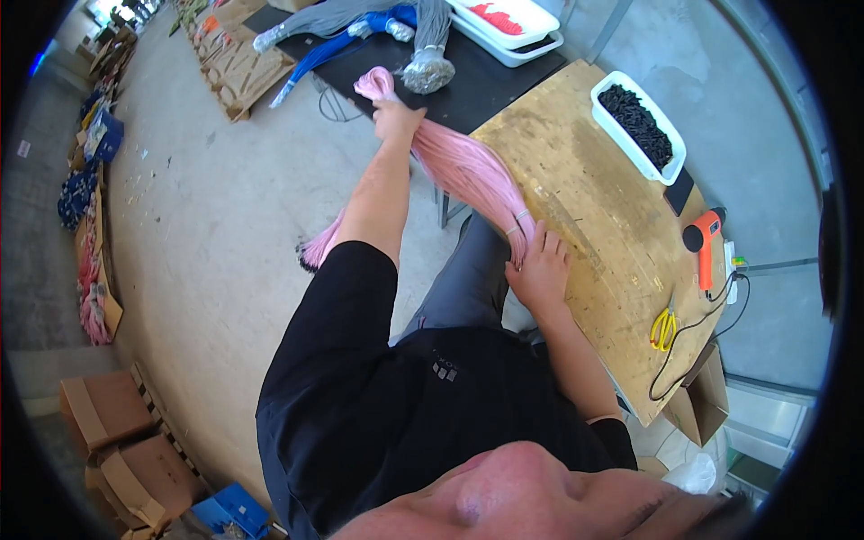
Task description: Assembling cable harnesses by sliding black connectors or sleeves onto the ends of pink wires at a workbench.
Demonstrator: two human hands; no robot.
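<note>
A long bundle of thin pink wires [463, 166] lies across the corner of the wooden table and the dark table beyond it. My left hand [396, 119] is closed around its far part, just below a folded loop. At the near end, my right hand [543, 268] grips the bundle between thumb and fingers, beside light-coloured ties. Pink strands with dark tips [315, 249] hang down behind my left forearm; the stretch between is hidden by that arm.
Grey wire bundles [427, 67] and a blue bundle [328, 56] lie on the dark table [490, 90]. The wooden table [603, 234] carries a white tray of black pieces [637, 124], an orange heat gun [705, 247] with a cord, and yellow-handled pliers [664, 329]. Cardboard boxes [108, 409] stand at lower left.
</note>
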